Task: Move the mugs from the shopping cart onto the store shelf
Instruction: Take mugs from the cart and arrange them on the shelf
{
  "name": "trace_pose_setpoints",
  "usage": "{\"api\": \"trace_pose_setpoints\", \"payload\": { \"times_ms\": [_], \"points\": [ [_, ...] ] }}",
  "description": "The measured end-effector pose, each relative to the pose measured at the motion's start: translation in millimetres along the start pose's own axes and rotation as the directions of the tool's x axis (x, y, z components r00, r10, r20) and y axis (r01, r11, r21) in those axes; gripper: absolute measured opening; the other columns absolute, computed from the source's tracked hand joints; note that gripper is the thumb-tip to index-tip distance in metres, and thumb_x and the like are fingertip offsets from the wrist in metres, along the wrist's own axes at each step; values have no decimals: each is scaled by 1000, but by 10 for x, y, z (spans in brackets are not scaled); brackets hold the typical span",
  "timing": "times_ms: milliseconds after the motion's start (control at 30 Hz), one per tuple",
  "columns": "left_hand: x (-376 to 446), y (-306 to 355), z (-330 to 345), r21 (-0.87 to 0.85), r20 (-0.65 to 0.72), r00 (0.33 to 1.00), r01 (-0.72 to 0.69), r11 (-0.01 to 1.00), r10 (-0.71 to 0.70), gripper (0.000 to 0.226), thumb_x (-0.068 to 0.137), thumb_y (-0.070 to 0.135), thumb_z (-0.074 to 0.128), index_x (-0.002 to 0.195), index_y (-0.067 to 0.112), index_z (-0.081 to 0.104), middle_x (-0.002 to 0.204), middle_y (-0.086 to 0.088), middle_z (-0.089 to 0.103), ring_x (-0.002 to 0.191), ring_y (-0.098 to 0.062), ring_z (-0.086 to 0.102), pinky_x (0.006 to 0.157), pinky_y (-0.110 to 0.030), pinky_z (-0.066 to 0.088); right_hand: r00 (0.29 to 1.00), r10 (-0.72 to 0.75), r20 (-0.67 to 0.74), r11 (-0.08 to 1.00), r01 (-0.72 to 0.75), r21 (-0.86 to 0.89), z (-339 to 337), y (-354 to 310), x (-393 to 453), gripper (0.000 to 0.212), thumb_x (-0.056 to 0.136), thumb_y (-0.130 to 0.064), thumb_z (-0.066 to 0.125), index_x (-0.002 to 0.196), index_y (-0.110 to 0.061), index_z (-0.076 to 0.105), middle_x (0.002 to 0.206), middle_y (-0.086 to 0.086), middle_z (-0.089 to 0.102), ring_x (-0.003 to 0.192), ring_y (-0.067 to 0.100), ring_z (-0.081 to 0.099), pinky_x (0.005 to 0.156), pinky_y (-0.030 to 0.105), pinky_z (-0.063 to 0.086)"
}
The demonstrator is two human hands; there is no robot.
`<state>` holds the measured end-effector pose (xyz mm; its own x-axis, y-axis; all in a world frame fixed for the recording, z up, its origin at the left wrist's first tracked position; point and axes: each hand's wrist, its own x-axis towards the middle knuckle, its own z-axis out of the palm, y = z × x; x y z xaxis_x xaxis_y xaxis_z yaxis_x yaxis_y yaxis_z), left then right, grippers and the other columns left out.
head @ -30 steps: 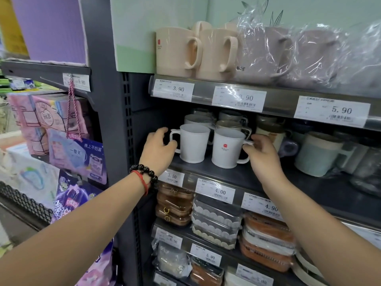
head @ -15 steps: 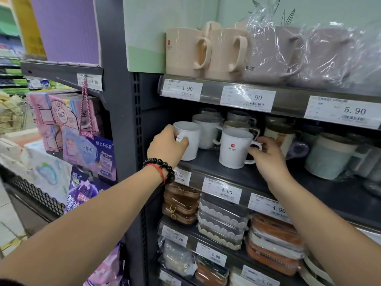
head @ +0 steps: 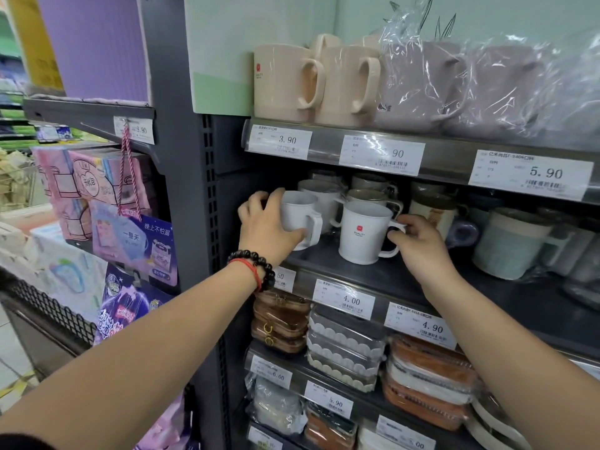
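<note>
Two white mugs stand at the front of the dark middle shelf (head: 383,280). My left hand (head: 268,224) grips the left white mug (head: 300,216) around its body, at the shelf's left end. My right hand (head: 420,243) pinches the handle of the right white mug (head: 362,232), which bears a small red logo and stands upright. More white and grey mugs (head: 370,190) sit behind them. The shopping cart is out of view.
Beige mugs (head: 285,82) and plastic-wrapped mugs (head: 470,89) fill the shelf above. A pale blue-green mug (head: 509,241) stands to the right. Stacked boxed containers (head: 347,345) lie on the shelves below. Hanging packets (head: 130,235) cover the rack on the left.
My left hand took hold of the left mug and turned it, so its handle now points right. My right hand stays on the other mug's handle. The view shifted slightly left.
</note>
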<state>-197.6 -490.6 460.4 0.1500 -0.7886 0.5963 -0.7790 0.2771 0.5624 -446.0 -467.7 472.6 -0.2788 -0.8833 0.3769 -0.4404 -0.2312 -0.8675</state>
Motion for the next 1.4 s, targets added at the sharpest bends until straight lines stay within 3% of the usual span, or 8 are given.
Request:
{"api": "trace_pose_setpoints", "payload": {
  "times_ms": [100,300,600,767,867,967,1167,1400],
  "points": [
    [79,-55,20,31,123,990,58,998,-61,86,69,54,73,141,29,34,138,-7,35,129,-32,24,106,-40,31,1000,5,-1,1000,-5,5,10,1,0,38,88,-20,60,126,-22,57,107,-5,56,105,14,53,90,25,38],
    [27,29,180,98,-59,996,66,993,-61,68,70,47,75,125,22,43,120,-9,42,110,-33,40,88,-42,46,1000,-4,4,1000,4,-3,17,-13,-6,37,88,-16,59,124,-22,57,106,-4,56,103,14,53,87,25,38],
    [-144,43,148,-53,-87,993,70,996,-75,73,78,41,68,140,30,31,124,-5,44,112,-27,47,78,-42,51,997,-10,75,997,15,-77,-66,-77,-93,47,86,-18,59,133,-23,53,124,-3,57,116,16,52,97,28,38],
    [-504,48,-103,-106,-59,998,-10,994,4,49,84,36,58,130,27,47,125,6,47,113,-14,49,82,-34,49,947,-321,-17,920,307,-245,-63,-252,-464,40,85,-15,59,125,-21,57,127,-3,54,117,12,48,93,22,35],
    [-885,-40,-308,-111,4,1000,18,994,-18,46,81,38,51,127,29,51,121,11,52,110,-10,52,90,-32,46,851,-510,124,809,524,-266,199,-335,-865,29,87,-20,56,115,-21,60,114,-6,59,106,11,54,86,29,45],
    [-1390,-348,-473,-3,-3,997,75,997,-75,50,78,39,49,127,28,53,123,9,57,113,-12,54,96,-33,45,682,-649,336,634,730,-257,683,-279,-1228,27,82,-24,54,106,-17,63,103,-4,64,93,19,58,77,35,49],
    [-2335,-1290,-1014,351,22,922,355,866,-387,47,84,41,48,127,24,53,122,5,57,114,-19,52,90,-33,47,454,-598,661,581,813,-33,2035,-63,-1951,31,78,-31,51,100,-15,66,95,2,67,84,28,63,69,40,52],
    [-3309,-2481,-1910,498,-72,702,641,584,-708,40,88,42,48,122,21,54,118,2,56,112,-21,52,86,-37,48,101,-478,873,511,840,183,3551,9,-3179,32,74,-32,52,96,-13,66,88,5,66,79,31,64,67,39,54]
  ]
}}
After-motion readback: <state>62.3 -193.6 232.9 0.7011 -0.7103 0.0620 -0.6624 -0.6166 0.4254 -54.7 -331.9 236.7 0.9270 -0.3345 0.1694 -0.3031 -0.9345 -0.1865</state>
